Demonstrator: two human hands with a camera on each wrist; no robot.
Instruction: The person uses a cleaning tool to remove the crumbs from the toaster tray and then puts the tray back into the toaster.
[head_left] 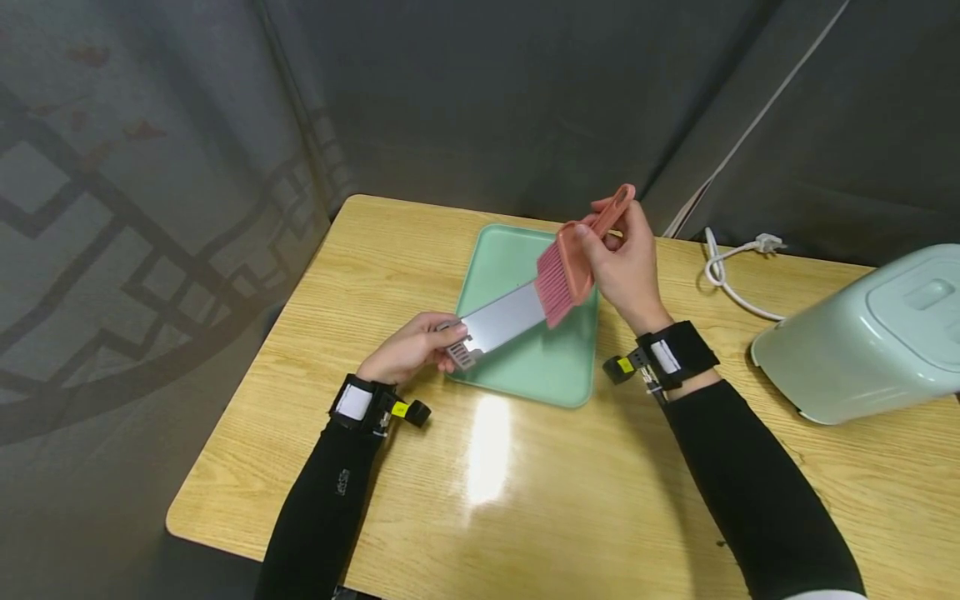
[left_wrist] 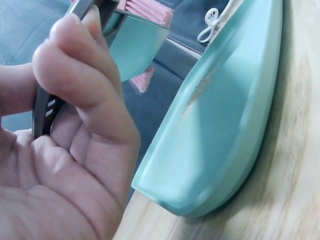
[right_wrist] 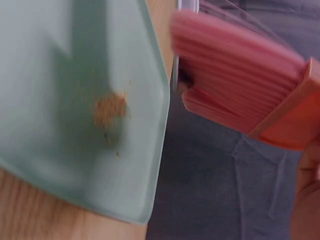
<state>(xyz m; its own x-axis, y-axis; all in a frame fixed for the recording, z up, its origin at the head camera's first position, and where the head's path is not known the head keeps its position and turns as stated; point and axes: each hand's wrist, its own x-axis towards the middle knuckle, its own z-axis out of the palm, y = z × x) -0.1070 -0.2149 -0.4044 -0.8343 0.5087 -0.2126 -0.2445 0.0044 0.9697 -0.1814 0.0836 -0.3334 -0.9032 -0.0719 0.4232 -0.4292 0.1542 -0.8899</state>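
My left hand pinches the slotted end of a flat metal crumb tray, thumb on top. A small brush with pink bristles and an orange handle is gripped in my right hand. Its bristles lie against the far end of the metal. Both are held above a pale green tray on the table. Brown crumbs form a small pile on that tray in the right wrist view. The left wrist view shows my curled left fingers on the dark end of the crumb tray.
A pale green toaster stands on the wooden table at the right. Its white cord, with the plug, lies behind it. Dark grey curtain hangs along the table's back edge.
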